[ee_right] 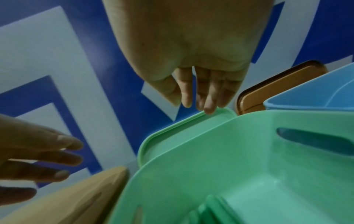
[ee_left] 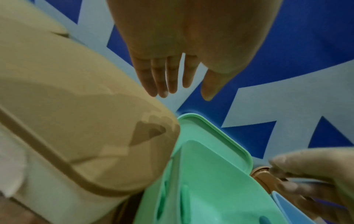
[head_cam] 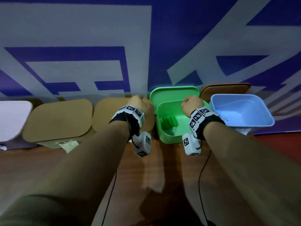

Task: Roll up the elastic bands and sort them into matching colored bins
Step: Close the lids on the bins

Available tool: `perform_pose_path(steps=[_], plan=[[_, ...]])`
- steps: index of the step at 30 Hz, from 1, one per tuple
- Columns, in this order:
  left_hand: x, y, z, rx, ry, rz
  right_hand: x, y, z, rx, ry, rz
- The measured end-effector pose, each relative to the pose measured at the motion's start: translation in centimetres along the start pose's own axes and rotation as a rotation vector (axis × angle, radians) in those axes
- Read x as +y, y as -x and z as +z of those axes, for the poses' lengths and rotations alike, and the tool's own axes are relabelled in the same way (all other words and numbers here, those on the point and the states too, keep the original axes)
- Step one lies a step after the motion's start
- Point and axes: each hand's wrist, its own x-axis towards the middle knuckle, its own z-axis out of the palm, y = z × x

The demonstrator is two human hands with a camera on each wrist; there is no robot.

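The green bin (head_cam: pixel 171 134) stands open on the counter (head_cam: pixel 154 185), with a rolled green band (head_cam: pixel 168 122) inside, below the fingers. Left hand (ee_left: pixel 191 45) and right hand (ee_right: pixel 191 53) hover empty, fingers (ee_right: pixel 208 97) straight.

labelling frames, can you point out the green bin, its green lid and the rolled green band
green bin (head_cam: pixel 169 136): head view, on its front wall.
green lid (head_cam: pixel 174 93): head view, on its face, propped behind the bin.
rolled green band (head_cam: pixel 167 122): head view, on the roll's middle, inside the bin.
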Motion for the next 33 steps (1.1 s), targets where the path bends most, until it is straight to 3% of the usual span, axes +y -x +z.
perform_pose_path(steps=[7, 19, 23, 33], plan=[[4.4, -3.0, 4.0, -0.007, 0.123, -0.049, 5.3, -5.4, -3.0, 0.006, -0.078, 0.053], [6.9, -9.1, 6.7, 0.070, 0.116, -0.242, 5.2, -11.8, -2.4, -0.135, -0.122, -0.003], [7.7, -10.2, 7.1, 0.034, 0.145, -0.303, 5.8, -13.1, -1.8, -0.168, -0.168, 0.014], [7.0, -9.9, 8.0, 0.028, 0.143, -0.231, 6.7, -12.9, -2.0, -0.084, -0.264, -0.032]])
